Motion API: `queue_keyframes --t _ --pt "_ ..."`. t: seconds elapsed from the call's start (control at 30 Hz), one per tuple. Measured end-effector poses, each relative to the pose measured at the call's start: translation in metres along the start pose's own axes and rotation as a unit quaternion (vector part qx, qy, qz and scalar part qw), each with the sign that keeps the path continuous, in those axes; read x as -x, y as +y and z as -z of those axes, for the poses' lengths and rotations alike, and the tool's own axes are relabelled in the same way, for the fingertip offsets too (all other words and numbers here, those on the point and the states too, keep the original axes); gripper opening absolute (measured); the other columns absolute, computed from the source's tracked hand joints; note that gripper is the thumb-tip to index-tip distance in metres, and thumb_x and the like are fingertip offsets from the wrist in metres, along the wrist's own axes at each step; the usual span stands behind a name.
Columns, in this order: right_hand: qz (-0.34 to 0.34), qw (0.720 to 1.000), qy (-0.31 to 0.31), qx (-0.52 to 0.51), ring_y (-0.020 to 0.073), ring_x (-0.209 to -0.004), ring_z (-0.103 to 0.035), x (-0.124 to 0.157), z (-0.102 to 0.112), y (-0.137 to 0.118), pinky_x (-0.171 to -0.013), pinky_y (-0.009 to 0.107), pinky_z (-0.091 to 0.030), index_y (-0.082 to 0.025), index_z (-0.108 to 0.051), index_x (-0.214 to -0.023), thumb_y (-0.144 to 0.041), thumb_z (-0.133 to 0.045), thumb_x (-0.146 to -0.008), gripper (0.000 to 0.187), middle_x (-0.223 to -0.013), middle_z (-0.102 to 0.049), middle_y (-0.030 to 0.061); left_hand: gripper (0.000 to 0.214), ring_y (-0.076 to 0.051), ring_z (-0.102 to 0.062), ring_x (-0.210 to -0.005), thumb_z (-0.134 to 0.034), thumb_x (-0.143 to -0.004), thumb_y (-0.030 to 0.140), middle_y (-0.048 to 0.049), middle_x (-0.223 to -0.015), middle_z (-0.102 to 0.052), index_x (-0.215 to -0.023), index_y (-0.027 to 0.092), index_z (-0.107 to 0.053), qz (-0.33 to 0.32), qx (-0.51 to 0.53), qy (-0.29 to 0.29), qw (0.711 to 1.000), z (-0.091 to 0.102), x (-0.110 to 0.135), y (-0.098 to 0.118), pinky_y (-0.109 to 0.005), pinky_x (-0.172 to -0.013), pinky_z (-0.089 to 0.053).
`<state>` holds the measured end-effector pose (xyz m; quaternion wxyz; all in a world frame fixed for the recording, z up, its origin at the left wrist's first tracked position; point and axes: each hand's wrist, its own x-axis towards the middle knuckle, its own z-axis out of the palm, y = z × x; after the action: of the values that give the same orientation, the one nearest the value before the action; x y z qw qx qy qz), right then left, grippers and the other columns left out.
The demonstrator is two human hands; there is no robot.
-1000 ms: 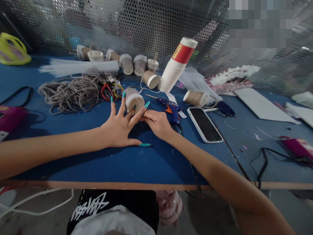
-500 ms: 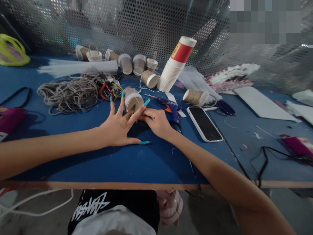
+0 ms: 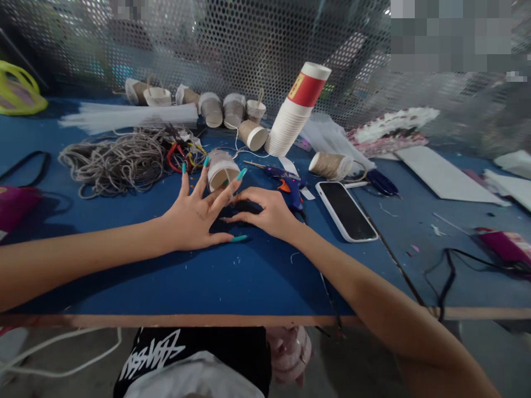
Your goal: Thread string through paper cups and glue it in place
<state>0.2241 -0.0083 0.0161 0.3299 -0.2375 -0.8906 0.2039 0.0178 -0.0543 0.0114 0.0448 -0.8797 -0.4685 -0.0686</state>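
A paper cup [image 3: 223,171] wrapped in pale mesh lies on its side on the blue table, its mouth toward me. My left hand [image 3: 193,216] rests spread at the cup's mouth, one finger bent toward the opening and the others stretched out. A thin pale string [image 3: 230,185] crosses by its fingers. Close on the right is my right hand [image 3: 267,211], thumb and index finger apart; its index fingertip is partly hidden near the left fingers. A blue glue gun [image 3: 290,185] with an orange trigger lies just beyond my right hand.
Grey cord [image 3: 118,157] is heaped at left beside red-handled scissors [image 3: 176,157]. A leaning stack of paper cups [image 3: 292,119] stands behind, near several wrapped cups [image 3: 211,110]. A phone [image 3: 347,211] lies right. White mesh strips [image 3: 133,115] line the back. The table's front edge [image 3: 186,320] is near me.
My right hand's thumb and index finger have parted from a pinch. My left hand and the cup have shifted slightly left in view.
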Motion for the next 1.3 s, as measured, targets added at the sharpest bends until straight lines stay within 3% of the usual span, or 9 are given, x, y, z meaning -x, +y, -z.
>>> queue_keyframes --t 0.23,0.3,0.4,0.53,0.63,0.73,0.87,1.07,1.3 --pt "0.064 0.980 -0.013 0.191 0.0215 -0.084 -0.065 0.000 0.030 -0.009 -0.076 0.034 -0.050 -0.016 -0.062 -0.090 -0.068 -0.041 -0.089 0.056 -0.089 -0.069 0.0098 0.096 -0.048 -0.004 -0.147 -0.045 -0.087 0.068 -0.0198 -0.146 -0.047 -0.155 0.012 -0.006 -0.006 0.034 0.036 0.999 -0.003 -0.001 -0.009 -0.076 -0.109 -0.017" --pt "-0.032 0.960 0.042 0.276 0.0182 -0.070 -0.059 -0.001 0.040 -0.014 -0.067 0.032 -0.047 -0.018 -0.057 -0.079 -0.061 -0.029 -0.096 0.054 -0.075 -0.062 0.0074 0.094 -0.044 -0.005 -0.149 -0.048 -0.087 0.065 -0.0191 -0.142 -0.051 -0.155 0.012 -0.010 -0.023 0.046 0.044 0.998 -0.002 -0.004 -0.018 -0.071 -0.113 -0.017" --pt "-0.256 0.863 0.138 0.412 0.0265 -0.081 -0.061 -0.001 0.045 -0.016 -0.069 0.038 -0.048 -0.012 -0.056 -0.092 -0.061 -0.034 -0.093 0.053 -0.085 -0.061 0.0162 0.086 -0.038 -0.013 -0.149 -0.052 -0.089 0.058 -0.0174 -0.142 -0.052 -0.154 0.013 -0.017 -0.052 0.057 0.061 0.995 -0.003 -0.009 -0.033 -0.064 -0.117 -0.017" --pt "-0.437 0.773 0.108 0.447 0.0412 -0.091 -0.063 0.004 0.037 -0.003 -0.070 0.048 -0.051 0.001 -0.055 -0.103 -0.075 -0.051 -0.078 0.080 -0.095 -0.061 0.0318 0.082 -0.037 -0.023 -0.148 -0.055 -0.088 0.052 -0.0160 -0.141 -0.054 -0.153 0.016 -0.019 -0.067 0.066 0.097 0.991 -0.005 -0.011 -0.043 -0.067 -0.117 -0.018" --pt "-0.492 0.768 0.047 0.407 0.0408 -0.086 -0.065 0.007 0.036 0.003 -0.067 0.047 -0.052 0.004 -0.055 -0.106 -0.077 -0.056 -0.072 0.088 -0.091 -0.063 0.0313 0.082 -0.039 -0.027 -0.145 -0.058 -0.087 0.051 -0.0181 -0.145 -0.049 -0.152 0.017 -0.022 -0.062 0.065 0.131 0.987 -0.006 -0.008 -0.043 -0.071 -0.114 -0.016" --pt "-0.509 0.773 0.000 0.379 0.0376 -0.081 -0.067 0.006 0.043 0.001 -0.063 0.045 -0.051 0.002 -0.059 -0.105 -0.066 -0.051 -0.082 0.072 -0.089 -0.065 0.0283 0.077 -0.039 -0.028 -0.145 -0.059 -0.088 0.049 -0.0176 -0.147 -0.047 -0.150 0.018 -0.026 -0.050 0.060 0.165 0.983 -0.005 -0.003 -0.042 -0.071 -0.114 -0.015" --pt "-0.501 0.785 -0.065 0.357 0.0321 -0.073 -0.066 0.002 0.054 -0.001 -0.059 0.040 -0.048 -0.012 -0.066 -0.074 -0.055 -0.046 -0.086 0.048 -0.069 -0.064 0.0170 0.071 -0.033 -0.034 -0.144 -0.058 -0.089 0.048 -0.0148 -0.137 -0.058 -0.148 0.018 -0.031 -0.045 0.079 0.194 0.977 -0.004 0.000 -0.043 -0.065 -0.118 -0.019" --pt "-0.514 0.784 -0.055 0.344 0.0316 -0.071 -0.065 0.002 0.058 0.005 -0.058 0.041 -0.048 -0.016 -0.064 -0.066 -0.070 -0.044 -0.081 0.060 -0.064 -0.062 0.0152 0.063 -0.028 -0.039 -0.141 -0.059 -0.091 0.042 -0.0104 -0.115 -0.072 -0.143 0.015 -0.039 -0.099 0.130 0.220 0.962 -0.005 -0.001 -0.047 -0.054 -0.119 -0.030" --pt "-0.518 0.814 0.013 0.261 0.0260 -0.062 -0.063 0.004 0.065 0.005 -0.060 0.039 -0.050 -0.020 -0.057 -0.058 -0.045 -0.059 -0.077 0.032 -0.050 -0.055 0.0068 0.062 -0.030 -0.032 -0.145 -0.061 -0.088 0.044 -0.0105 -0.130 -0.064 -0.142 0.021 -0.042 -0.091 0.127 0.172 0.973 -0.004 -0.003 -0.046 -0.060 -0.120 -0.021"
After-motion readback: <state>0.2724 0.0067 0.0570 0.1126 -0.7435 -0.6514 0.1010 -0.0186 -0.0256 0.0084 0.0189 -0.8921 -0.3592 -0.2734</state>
